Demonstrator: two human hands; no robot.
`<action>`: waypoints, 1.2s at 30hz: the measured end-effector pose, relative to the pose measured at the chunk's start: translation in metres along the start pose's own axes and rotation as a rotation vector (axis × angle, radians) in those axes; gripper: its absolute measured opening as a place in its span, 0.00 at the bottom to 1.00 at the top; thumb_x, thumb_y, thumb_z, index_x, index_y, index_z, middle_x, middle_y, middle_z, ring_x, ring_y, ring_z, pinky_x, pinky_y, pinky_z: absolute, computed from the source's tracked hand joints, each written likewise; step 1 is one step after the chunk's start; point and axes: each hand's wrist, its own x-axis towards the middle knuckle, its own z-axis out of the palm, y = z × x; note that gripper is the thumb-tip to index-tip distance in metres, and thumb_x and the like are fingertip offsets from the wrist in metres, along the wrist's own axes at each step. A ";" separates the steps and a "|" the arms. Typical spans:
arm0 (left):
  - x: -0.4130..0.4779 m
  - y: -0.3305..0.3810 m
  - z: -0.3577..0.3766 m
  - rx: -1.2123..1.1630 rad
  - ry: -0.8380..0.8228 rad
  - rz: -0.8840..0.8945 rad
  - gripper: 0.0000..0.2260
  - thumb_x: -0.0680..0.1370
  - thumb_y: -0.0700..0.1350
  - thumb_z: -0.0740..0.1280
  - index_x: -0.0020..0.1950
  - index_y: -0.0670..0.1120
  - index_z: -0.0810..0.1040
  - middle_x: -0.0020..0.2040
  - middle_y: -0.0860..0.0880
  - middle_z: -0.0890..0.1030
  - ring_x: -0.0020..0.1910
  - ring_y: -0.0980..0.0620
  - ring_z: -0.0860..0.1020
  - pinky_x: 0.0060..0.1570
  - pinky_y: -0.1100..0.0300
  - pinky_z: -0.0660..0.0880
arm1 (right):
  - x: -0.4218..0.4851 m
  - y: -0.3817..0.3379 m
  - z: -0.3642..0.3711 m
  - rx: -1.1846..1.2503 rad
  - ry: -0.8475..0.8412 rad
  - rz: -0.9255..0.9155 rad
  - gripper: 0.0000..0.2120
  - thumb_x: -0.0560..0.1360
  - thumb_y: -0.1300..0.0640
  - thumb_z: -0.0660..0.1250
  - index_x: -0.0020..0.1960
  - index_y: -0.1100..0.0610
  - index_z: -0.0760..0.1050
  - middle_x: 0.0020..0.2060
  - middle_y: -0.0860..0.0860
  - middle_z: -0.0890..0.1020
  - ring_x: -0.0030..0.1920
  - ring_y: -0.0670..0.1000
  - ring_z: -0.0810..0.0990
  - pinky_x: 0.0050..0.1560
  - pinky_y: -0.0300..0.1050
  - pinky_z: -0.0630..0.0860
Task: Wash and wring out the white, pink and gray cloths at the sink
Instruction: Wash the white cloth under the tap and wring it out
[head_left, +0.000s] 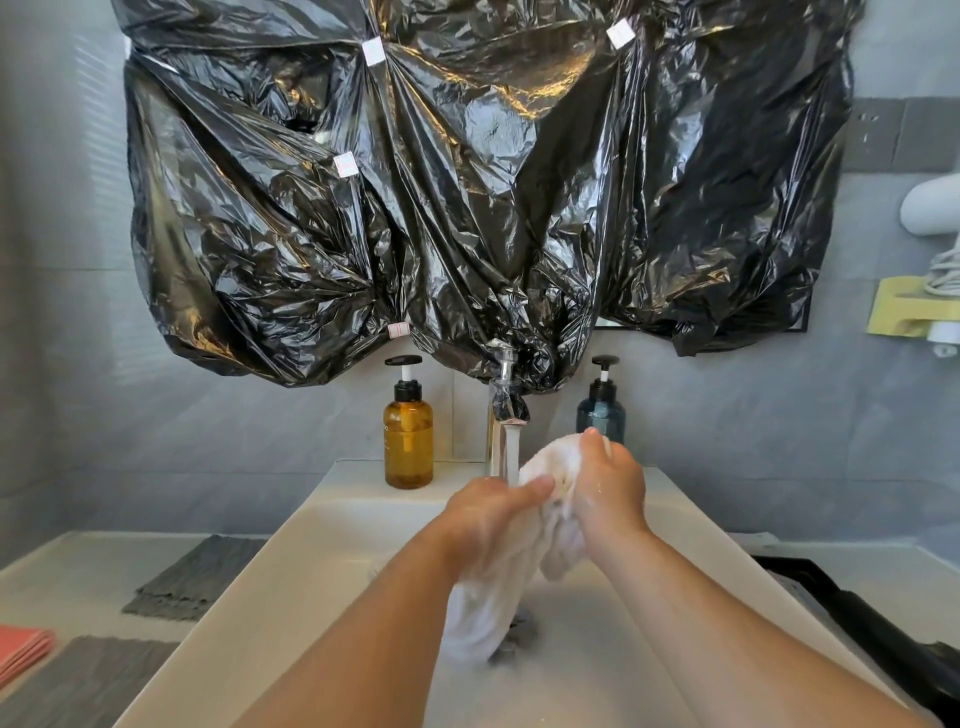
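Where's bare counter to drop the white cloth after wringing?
Left counter is bare between the far gray cloth and the wall; right counter beyond the black object too. Crowded: near gray cloth and pink cloth front-left; amber bottle, faucet, blue bottle on the sink ledge.

We grip the white cloth (545, 499) with our left hand (493, 512) and right hand (608, 488) over the sink (311, 561), beside the running tap (506, 415).

Black plastic sheeting (467, 182) hangs above an amber pump bottle (408, 441) and a blue pump bottle (601, 415).
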 end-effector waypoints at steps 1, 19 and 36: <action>0.000 -0.001 -0.003 0.018 0.008 0.007 0.21 0.76 0.63 0.69 0.57 0.47 0.82 0.50 0.49 0.85 0.49 0.50 0.82 0.47 0.56 0.78 | 0.000 0.001 0.001 0.010 -0.011 0.011 0.16 0.82 0.46 0.59 0.51 0.57 0.77 0.43 0.52 0.81 0.47 0.57 0.80 0.52 0.53 0.77; -0.001 0.008 -0.006 -0.433 0.074 0.008 0.19 0.81 0.51 0.58 0.49 0.41 0.83 0.43 0.41 0.82 0.43 0.44 0.80 0.47 0.52 0.75 | -0.023 -0.004 0.010 -0.118 -0.289 0.040 0.07 0.75 0.55 0.66 0.45 0.56 0.82 0.39 0.55 0.86 0.38 0.52 0.83 0.39 0.45 0.78; 0.003 -0.001 -0.019 -0.140 -0.143 -0.247 0.28 0.70 0.67 0.69 0.62 0.49 0.80 0.56 0.46 0.85 0.57 0.45 0.82 0.61 0.50 0.76 | -0.004 -0.011 -0.004 0.030 -0.041 -0.040 0.08 0.78 0.60 0.62 0.42 0.55 0.77 0.39 0.52 0.80 0.40 0.53 0.77 0.38 0.45 0.72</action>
